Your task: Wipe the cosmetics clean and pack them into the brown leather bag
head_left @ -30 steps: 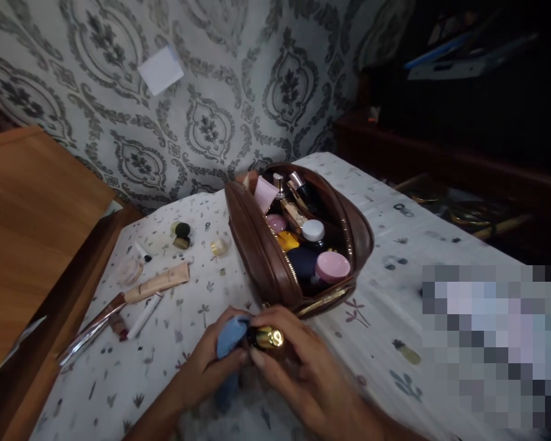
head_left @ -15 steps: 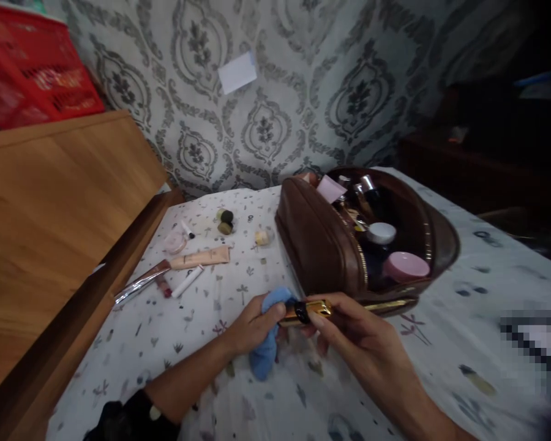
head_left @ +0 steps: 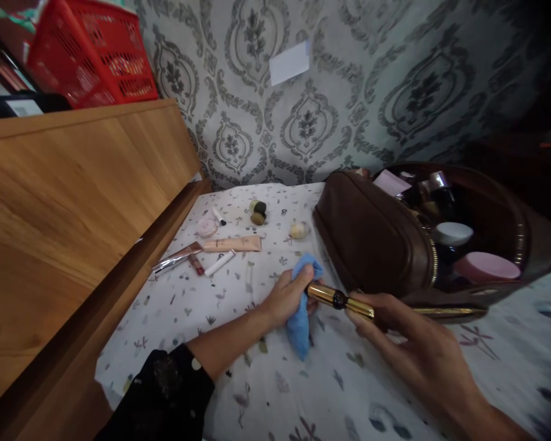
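My left hand [head_left: 280,301] is closed on a bunched blue cloth [head_left: 298,335], which wraps one end of a gold and black cosmetic tube [head_left: 322,294]. The tube's other gold end is pinched between the thumb and fingers of my right hand [head_left: 425,352]. A black band shows between its two gold parts, and it tilts slightly down to the right. Just beyond my hands stands a brown makeup bag [head_left: 371,236], unzipped, with a white-lidded jar [head_left: 453,233], a pink-lidded jar [head_left: 489,267] and other cosmetics inside.
On the patterned white cloth [head_left: 239,367] lie a peach squeeze tube [head_left: 233,244], a white stick [head_left: 219,263], a silver and brown tube [head_left: 177,257], a pink compact [head_left: 206,228] and small bottles [head_left: 258,211]. A wooden panel [head_left: 82,184] borders the left, below a red basket [head_left: 96,55].
The view has turned left, so the things appear farther right. The tube's right end now points further down, and more of its gold body shows outside the blue cloth. Both hands keep their hold.
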The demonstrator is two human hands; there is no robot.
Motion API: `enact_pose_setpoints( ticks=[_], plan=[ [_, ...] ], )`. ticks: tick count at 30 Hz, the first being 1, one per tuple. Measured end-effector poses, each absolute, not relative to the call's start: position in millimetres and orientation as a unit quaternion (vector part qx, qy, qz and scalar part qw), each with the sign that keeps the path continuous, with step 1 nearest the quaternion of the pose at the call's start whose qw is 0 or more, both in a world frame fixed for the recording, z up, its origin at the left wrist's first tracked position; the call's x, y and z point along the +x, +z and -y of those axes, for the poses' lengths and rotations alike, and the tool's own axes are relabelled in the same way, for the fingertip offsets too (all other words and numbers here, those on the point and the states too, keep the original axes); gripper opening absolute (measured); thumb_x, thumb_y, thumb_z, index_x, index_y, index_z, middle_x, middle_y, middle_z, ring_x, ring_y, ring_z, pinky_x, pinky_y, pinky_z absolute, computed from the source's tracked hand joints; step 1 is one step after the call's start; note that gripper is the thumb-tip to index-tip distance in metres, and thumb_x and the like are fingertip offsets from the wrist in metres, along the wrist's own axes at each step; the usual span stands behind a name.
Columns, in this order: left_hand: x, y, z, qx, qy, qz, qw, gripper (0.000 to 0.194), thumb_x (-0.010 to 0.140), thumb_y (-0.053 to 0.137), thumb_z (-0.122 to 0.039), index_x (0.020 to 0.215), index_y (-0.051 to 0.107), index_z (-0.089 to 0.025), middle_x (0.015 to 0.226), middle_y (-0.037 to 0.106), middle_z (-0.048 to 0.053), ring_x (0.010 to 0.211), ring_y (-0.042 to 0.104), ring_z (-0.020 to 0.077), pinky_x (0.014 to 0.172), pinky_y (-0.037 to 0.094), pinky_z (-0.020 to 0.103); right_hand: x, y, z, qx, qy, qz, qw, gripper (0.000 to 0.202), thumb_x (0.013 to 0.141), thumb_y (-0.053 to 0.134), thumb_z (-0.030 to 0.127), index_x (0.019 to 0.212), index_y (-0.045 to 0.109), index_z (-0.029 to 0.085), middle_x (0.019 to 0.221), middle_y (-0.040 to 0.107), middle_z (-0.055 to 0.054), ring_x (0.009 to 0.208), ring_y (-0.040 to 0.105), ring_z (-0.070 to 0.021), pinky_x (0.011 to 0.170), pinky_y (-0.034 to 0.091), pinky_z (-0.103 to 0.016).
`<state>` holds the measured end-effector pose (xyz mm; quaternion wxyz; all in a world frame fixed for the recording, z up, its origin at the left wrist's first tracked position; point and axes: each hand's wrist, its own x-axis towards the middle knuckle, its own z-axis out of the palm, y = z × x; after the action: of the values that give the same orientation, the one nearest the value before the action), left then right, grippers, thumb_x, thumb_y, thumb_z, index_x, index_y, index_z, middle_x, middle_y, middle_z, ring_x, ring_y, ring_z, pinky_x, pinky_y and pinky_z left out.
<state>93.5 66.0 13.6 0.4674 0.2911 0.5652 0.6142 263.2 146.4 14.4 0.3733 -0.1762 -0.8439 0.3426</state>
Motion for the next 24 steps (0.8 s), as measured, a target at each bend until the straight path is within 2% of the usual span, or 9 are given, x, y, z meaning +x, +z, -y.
enact_pose_setpoints(
  ticks=[3,6,8,13,19,24],
  plan=[
    [94,13,-64,0.28,0.62,-0.561,0.472,0.071,0.059,0.059,-0.088,0.072,0.054,-0.018,0.046,0.039,-0.008,0.041,0.037,0.0079,0.043,0.031,0.024,263,17,-149,-0.202,0.353,0.839,0.362,0.03,0.09,0.06,0.048,0.095,0.069,0.02,0.067,0.07,-0.002,0.051,0.063,-0.0154,0.047,0.05,-0.024],
    [96,12,-61,0.29,0.621,-0.568,0.456,0.067,0.065,0.06,-0.084,0.074,0.057,-0.017,0.046,0.042,-0.007,0.041,0.038,0.0081,0.043,0.031,0.023,262,20,-146,-0.201,0.379,0.827,0.364,0.029,0.091,0.058,0.046,0.095,0.068,0.019,0.063,0.067,-0.001,0.048,0.061,-0.014,0.046,0.049,-0.023],
    [98,12,-59,0.309,0.617,-0.572,0.442,0.066,0.067,0.061,-0.082,0.075,0.058,-0.016,0.046,0.045,-0.006,0.04,0.041,0.009,0.042,0.032,0.023,263,21,-143,-0.201,0.395,0.815,0.374,0.028,0.093,0.056,0.043,0.1,0.067,0.017,0.064,0.067,-0.001,0.05,0.062,-0.0137,0.046,0.049,-0.022],
    [101,17,-56,0.343,0.589,-0.579,0.448,0.068,0.069,0.065,-0.076,0.091,0.064,-0.013,0.057,0.059,-0.002,0.046,0.053,0.0109,0.045,0.039,0.022,267,26,-141,-0.19,0.378,0.814,0.398,0.032,0.097,0.051,0.036,0.122,0.062,0.018,0.075,0.069,-0.003,0.058,0.065,-0.0138,0.049,0.051,-0.022],
    [104,20,-55,0.337,0.604,-0.57,0.444,0.063,0.068,0.071,-0.07,0.093,0.063,-0.013,0.067,0.064,0.001,0.054,0.058,0.0115,0.05,0.045,0.021,268,27,-143,-0.161,0.347,0.828,0.411,0.03,0.099,0.051,0.031,0.124,0.061,0.02,0.096,0.071,-0.007,0.068,0.067,-0.0141,0.057,0.054,-0.024],
    [104,19,-55,0.346,0.618,-0.548,0.445,0.057,0.069,0.074,-0.066,0.092,0.063,-0.014,0.066,0.063,0.0,0.058,0.059,0.0123,0.055,0.048,0.022,267,29,-145,-0.131,0.307,0.837,0.433,0.028,0.098,0.051,0.026,0.125,0.061,0.021,0.091,0.067,-0.006,0.076,0.067,-0.0159,0.065,0.057,-0.026]
  ],
)
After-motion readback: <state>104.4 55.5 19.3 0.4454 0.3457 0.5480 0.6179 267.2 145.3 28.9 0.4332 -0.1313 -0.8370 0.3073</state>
